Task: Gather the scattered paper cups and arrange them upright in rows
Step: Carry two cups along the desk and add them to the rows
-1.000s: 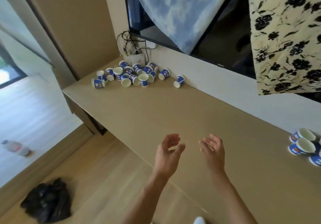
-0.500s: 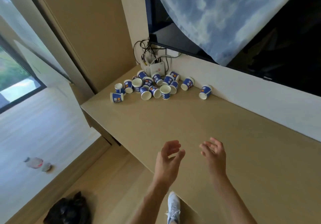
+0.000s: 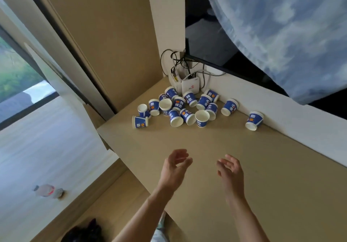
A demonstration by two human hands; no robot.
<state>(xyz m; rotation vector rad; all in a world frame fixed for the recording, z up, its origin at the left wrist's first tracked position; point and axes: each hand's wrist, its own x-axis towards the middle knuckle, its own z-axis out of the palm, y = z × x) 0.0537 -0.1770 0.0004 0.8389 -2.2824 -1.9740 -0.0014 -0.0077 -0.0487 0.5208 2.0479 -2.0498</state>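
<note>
- Heap of paper cups: larger in view and nearer its centre than a second ago, as the camera draws toward the corner of the countertop.
- Lone cup by the wall: further right in view.
- Second cluster of cups and floral cloth, at the right a second ago: gone from view.
- Left hand, right hand: closer to the heap, not touching it.
- Black bag: now at the bottom edge, partly cut off.
- Plastic bottle: lower in view.

1 head-worn view, down and forward over the counter (cups far off).
</note>
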